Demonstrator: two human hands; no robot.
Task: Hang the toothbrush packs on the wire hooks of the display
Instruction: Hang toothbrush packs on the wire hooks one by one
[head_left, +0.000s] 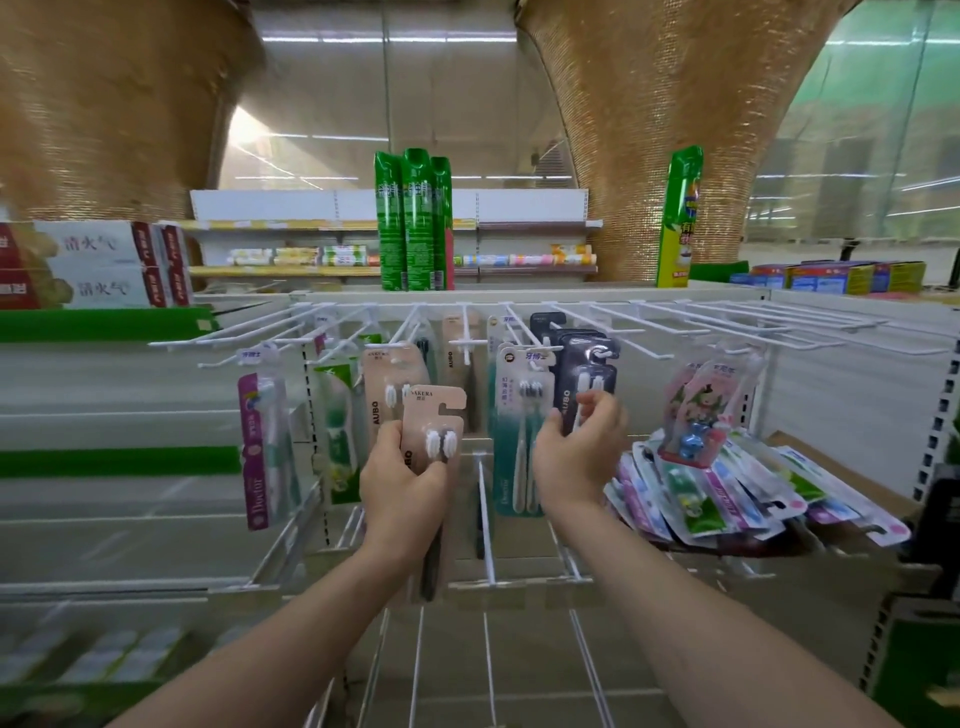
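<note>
- The left hand (402, 486) grips a beige toothbrush pack (434, 423) around its lower part, fingers curled over the front and thumb side at the left edge; the pack stands upright, its hook slot at the top free of any hook.
- That beige pack sits in front of another beige hanging pack (387, 374), which is on a wire hook of the display (395, 338).
- The right hand (582, 452) pinches the lower part of a dark navy toothbrush pack (589, 364); its fingers curl round the pack's front and the palm faces left.
- The navy pack's top is up at a wire hook (571, 332); whether it is fully threaded on cannot be told.
- Just left of the right hand hangs a teal-and-white pack (511, 415), touching or nearly touching the wrist side.
- Counted along the rail: roughly nine hanging groups of packs, from a purple pack (262, 447) at far left to pink children's packs (711, 400) at far right; a green pack (340, 426) hangs between purple and beige.
- A loose pile of packs (727, 493) lies on a cardboard box (852, 467) to the right of the right hand, too overlapped to count.
- Three tall green spray cans (413, 218) stand together on the top shelf (519, 291), with one more green can (678, 218) apart at right.
</note>
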